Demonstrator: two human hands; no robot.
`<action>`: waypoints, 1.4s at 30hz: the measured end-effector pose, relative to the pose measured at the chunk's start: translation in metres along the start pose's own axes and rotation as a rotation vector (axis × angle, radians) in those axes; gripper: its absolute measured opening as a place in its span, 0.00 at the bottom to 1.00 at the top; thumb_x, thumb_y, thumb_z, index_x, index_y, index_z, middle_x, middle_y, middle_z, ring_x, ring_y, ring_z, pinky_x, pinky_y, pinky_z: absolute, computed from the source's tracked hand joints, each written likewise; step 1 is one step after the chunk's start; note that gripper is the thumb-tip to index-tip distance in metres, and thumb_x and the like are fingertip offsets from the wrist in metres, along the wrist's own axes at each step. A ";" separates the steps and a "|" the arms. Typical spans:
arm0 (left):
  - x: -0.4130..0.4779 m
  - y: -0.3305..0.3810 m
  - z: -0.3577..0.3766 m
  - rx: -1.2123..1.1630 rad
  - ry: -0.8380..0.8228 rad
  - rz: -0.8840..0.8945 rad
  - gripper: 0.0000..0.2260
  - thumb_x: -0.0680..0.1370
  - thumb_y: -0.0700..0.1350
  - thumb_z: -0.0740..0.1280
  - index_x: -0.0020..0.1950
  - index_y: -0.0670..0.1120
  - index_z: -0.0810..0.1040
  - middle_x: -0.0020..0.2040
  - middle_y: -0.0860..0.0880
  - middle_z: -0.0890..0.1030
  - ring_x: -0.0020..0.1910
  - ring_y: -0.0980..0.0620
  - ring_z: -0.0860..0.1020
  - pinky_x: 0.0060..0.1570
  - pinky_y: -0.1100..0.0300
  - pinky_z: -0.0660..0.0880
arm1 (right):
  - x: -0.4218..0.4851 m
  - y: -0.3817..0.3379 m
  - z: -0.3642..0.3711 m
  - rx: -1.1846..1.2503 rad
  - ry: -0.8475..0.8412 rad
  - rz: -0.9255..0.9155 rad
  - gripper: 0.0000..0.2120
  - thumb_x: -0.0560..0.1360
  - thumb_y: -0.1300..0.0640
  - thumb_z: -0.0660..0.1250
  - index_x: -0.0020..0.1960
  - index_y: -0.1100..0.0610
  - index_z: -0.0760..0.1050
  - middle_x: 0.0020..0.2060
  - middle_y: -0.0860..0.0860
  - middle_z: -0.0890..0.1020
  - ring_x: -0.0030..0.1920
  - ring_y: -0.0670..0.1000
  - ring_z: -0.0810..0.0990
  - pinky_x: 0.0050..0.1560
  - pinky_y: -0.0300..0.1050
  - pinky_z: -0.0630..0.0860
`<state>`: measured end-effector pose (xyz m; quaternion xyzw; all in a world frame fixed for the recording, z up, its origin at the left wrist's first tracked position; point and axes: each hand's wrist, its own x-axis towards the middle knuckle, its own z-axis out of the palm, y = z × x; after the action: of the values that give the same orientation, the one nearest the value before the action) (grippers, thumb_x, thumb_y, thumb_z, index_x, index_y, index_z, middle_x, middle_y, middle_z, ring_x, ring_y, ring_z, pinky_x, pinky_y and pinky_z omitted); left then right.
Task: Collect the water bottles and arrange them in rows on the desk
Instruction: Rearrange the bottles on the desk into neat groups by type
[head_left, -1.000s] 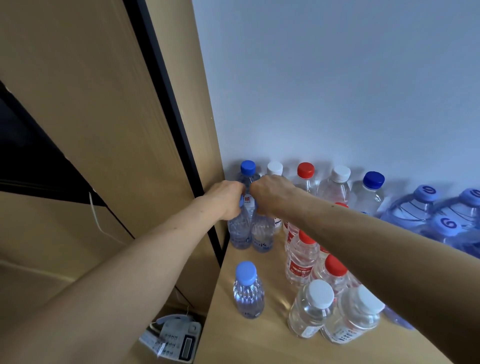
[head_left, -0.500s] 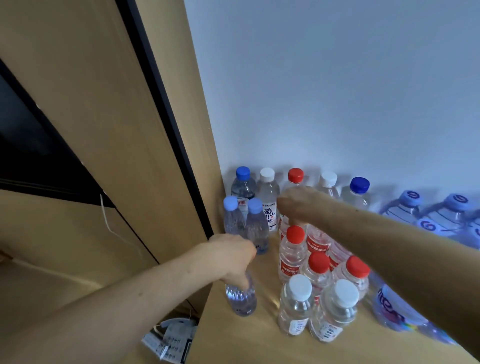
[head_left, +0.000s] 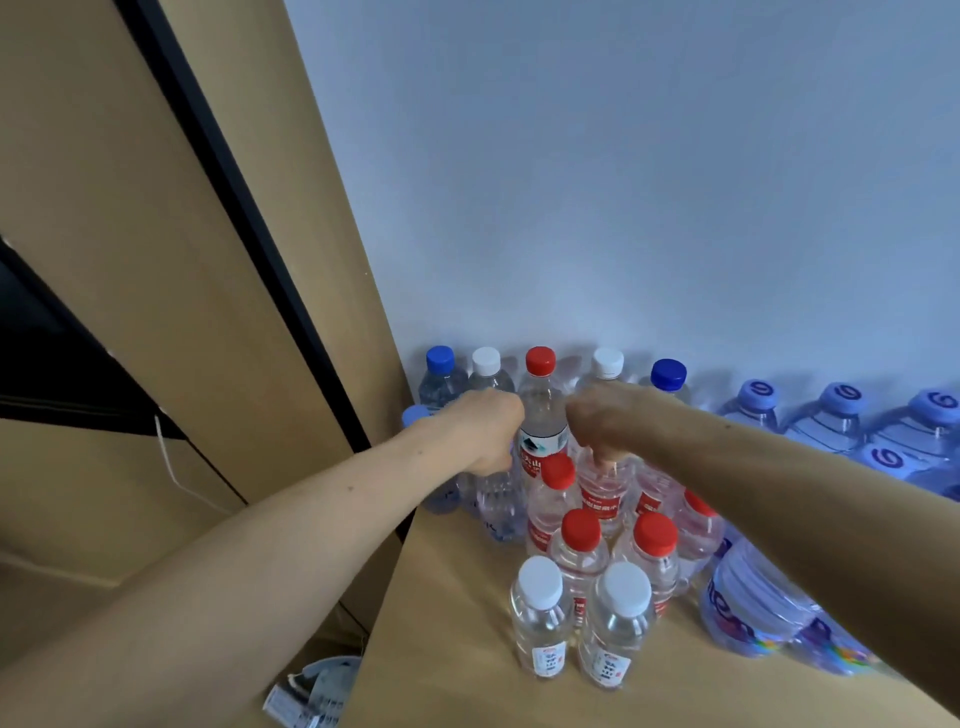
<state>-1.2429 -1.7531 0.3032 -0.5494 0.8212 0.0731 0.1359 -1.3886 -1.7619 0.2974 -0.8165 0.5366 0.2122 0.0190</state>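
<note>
The clear plastic water bottles (head_left: 579, 556), capped red, white and blue, stand upright in rows at the far left of the tan wooden desk (head_left: 447, 623), against the wall. The left hand (head_left: 485, 436) has its grip curled over the top of a small clear bottle (head_left: 501, 512). The right hand (head_left: 605, 423) has its grip closed on the neck of a red-labelled bottle (head_left: 600, 499). Half a second earlier the left hand held the small bottle nearer, at the desk's left edge.

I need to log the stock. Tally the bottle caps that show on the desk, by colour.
Red caps: 5, one half hidden by the right forearm
White caps: 4
Plain blue caps: 3
Lilac swirl-marked caps: 4
Total: 16
Not counted: caps covered by the left hand on the small bottle and the right hand on the red-label bottle.
</note>
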 end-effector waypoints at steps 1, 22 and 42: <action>0.005 0.001 -0.002 -0.005 0.017 -0.001 0.03 0.74 0.35 0.64 0.41 0.41 0.73 0.36 0.46 0.71 0.36 0.47 0.72 0.31 0.57 0.67 | -0.001 0.002 0.001 0.008 0.005 -0.001 0.24 0.71 0.63 0.73 0.65 0.61 0.71 0.47 0.56 0.79 0.47 0.54 0.78 0.51 0.48 0.79; 0.032 0.011 0.003 0.249 0.159 0.047 0.11 0.76 0.41 0.68 0.57 0.46 0.76 0.55 0.47 0.73 0.47 0.48 0.72 0.38 0.55 0.68 | 0.002 0.005 0.010 0.054 0.064 0.010 0.16 0.73 0.64 0.70 0.60 0.62 0.75 0.53 0.55 0.81 0.52 0.54 0.80 0.52 0.45 0.78; 0.017 0.025 0.019 -0.213 -0.084 0.063 0.11 0.72 0.46 0.72 0.35 0.45 0.73 0.32 0.48 0.73 0.32 0.51 0.72 0.30 0.60 0.66 | -0.012 0.028 0.016 0.233 0.109 0.031 0.10 0.74 0.60 0.68 0.55 0.57 0.79 0.44 0.53 0.82 0.43 0.52 0.81 0.41 0.43 0.78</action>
<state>-1.2690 -1.7530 0.2793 -0.5311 0.8192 0.1873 0.1088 -1.4227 -1.7593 0.2924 -0.8105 0.5706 0.1041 0.0813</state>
